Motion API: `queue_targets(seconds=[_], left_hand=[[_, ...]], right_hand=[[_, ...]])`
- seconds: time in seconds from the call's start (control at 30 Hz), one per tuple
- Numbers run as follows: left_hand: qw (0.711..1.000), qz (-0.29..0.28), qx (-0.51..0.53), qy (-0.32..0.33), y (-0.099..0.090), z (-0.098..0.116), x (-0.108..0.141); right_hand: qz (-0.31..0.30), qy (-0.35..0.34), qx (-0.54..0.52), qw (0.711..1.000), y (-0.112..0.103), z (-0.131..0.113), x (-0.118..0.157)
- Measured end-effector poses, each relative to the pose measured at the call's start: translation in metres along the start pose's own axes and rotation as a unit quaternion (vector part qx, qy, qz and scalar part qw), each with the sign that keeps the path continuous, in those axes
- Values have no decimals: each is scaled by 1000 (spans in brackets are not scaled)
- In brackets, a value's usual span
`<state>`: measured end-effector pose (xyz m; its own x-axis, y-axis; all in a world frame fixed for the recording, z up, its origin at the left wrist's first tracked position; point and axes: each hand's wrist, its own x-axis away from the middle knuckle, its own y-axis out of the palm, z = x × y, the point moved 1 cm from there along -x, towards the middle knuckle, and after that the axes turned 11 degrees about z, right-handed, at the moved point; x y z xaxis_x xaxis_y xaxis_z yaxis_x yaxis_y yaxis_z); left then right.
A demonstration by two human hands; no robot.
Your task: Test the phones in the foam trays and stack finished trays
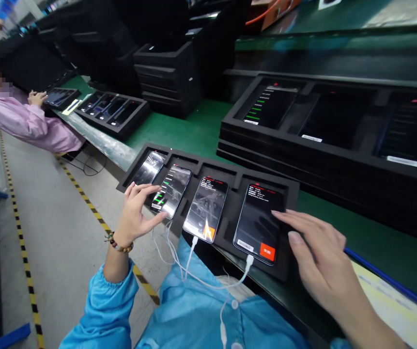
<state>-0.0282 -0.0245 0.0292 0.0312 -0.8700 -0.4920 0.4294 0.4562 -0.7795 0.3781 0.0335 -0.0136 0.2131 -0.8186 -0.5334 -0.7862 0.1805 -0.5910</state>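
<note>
A black foam tray (230, 220) in front of me holds several smartphones in separate slots. My left hand (135, 213), fingers apart, is at the second phone (174, 191) from the left, thumb and fingertips at its edges. The third phone (208, 206) and the rightmost phone (257, 218) show dark screens with red text and an orange-red box; white charging cables (250, 261) are plugged into their lower ends. The leftmost phone (150, 167) reflects light. My right hand (317, 252) hovers at the rightmost phone's right edge, fingers extended and nothing gripped.
Stacked foam trays (259, 150) with more phones stand at the back right, on a green bench (201, 126). Another phone tray (114, 114) lies further left, beside a foam stack (168, 77). A co-worker in a pink sleeve (23, 118) works at the far left. A yellow sheet (393, 300) lies right.
</note>
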Motion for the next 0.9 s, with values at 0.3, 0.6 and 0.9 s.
queue_targets(seconds=[0.3,0.6,0.9], left_hand=[[999,-39,-15,-25,6,5,3],[989,120,-19,-78,4,-9,18],[999,5,-37,-20,16,13,17]], right_hand=[[30,31,-8,999,-1,10,3],[51,75,-47,995,3,22,11],[34,76,-61,995,9,21,11]])
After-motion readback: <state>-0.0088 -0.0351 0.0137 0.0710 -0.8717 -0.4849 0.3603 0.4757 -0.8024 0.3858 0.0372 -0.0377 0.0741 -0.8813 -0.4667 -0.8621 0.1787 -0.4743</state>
